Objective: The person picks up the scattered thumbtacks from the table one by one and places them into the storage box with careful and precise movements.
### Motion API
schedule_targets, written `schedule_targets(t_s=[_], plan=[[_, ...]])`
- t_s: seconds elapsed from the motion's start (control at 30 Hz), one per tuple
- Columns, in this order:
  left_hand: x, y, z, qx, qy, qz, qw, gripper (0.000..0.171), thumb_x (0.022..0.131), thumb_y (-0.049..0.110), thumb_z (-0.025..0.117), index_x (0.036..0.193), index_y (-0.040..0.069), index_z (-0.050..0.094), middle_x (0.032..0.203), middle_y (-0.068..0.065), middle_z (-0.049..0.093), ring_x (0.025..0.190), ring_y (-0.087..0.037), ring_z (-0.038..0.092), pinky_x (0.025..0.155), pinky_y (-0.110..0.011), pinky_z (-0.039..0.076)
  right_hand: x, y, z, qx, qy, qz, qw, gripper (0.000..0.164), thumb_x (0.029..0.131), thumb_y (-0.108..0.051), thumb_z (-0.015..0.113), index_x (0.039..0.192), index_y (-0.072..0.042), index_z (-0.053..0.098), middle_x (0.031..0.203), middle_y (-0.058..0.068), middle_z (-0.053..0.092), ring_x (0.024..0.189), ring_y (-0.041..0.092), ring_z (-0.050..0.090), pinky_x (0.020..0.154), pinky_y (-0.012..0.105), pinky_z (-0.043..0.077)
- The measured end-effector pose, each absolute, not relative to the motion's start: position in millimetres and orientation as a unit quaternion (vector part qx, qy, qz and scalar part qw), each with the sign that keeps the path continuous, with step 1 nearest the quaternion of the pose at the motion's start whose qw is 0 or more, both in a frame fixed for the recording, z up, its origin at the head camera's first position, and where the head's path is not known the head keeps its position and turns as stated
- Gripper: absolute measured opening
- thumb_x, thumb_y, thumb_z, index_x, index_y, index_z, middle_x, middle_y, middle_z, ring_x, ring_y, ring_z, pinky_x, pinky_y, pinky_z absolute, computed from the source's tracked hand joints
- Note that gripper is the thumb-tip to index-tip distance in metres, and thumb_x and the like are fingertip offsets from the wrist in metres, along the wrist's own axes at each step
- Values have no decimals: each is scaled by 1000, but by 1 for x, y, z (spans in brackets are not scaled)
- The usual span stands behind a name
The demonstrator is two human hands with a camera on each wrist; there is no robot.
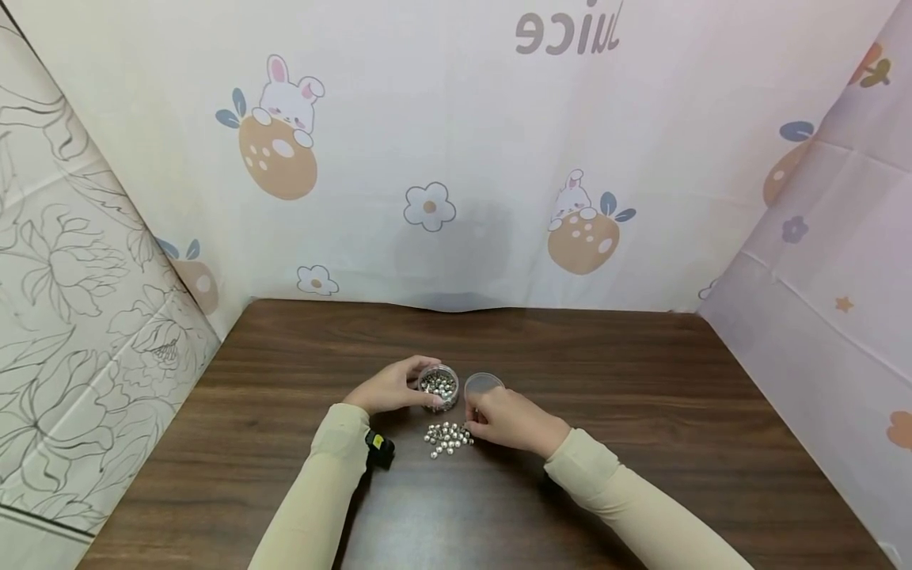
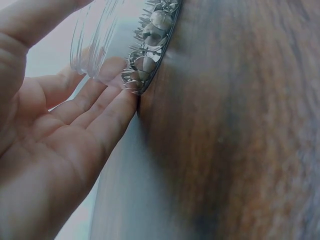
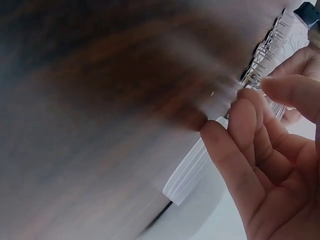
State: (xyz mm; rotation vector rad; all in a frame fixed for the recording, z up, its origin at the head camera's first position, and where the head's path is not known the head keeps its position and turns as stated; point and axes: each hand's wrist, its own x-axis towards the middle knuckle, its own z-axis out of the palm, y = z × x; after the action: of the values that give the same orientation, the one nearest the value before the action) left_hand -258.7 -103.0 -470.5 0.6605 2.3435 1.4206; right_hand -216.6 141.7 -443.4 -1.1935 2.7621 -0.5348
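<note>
Silver tacks (image 1: 446, 436) lie loose on the brown table (image 1: 641, 380), just on the near side of the jar (image 1: 450, 404)!
Here's the left hand (image 1: 392, 388), thumb and fingers curved around that clear jar, with more tacks inside; the right hand (image 1: 518, 419) has bent fingers down at the loose pile's right edge (whether they pinch a tack, I cannot tell), and a clear lid (image 1: 482, 382) sits right beside it.

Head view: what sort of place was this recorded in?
Probably an indoor tabletop corner screened off for recording, though the wider room is out of view: a dark wood-grain table, a rabbit-print backdrop behind it and a flower-outline sheet at left.
</note>
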Motion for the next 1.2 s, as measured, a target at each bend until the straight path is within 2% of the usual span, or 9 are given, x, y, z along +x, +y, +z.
schedule_targets(t_s=[0.57,0.9,1.2], plan=[[-259,-103,-469,230,820,497,164,75,74,34,78,137,13,43,127,-4,55,113,-12,50,99,-39,45,-217,138,-439,-409,902,-138,32,18,83,-8,61,69,-18,56,56,-12,45,48,-1,39,45,18,38],[-259,-104,-471,227,820,499,165,75,74,33,79,137,13,43,126,-3,55,112,-12,51,98,-39,46,-219,140,-437,-414,896,-155,39,15,86,-9,60,73,-18,58,62,-12,52,50,-1,42,46,18,40],[-259,-104,-470,232,819,499,166,74,75,35,78,137,14,44,127,-2,54,113,-12,50,99,-40,45,-224,141,-432,-395,897,-198,13,8,90,-16,60,82,-19,60,69,-13,55,56,0,48,50,20,46]])
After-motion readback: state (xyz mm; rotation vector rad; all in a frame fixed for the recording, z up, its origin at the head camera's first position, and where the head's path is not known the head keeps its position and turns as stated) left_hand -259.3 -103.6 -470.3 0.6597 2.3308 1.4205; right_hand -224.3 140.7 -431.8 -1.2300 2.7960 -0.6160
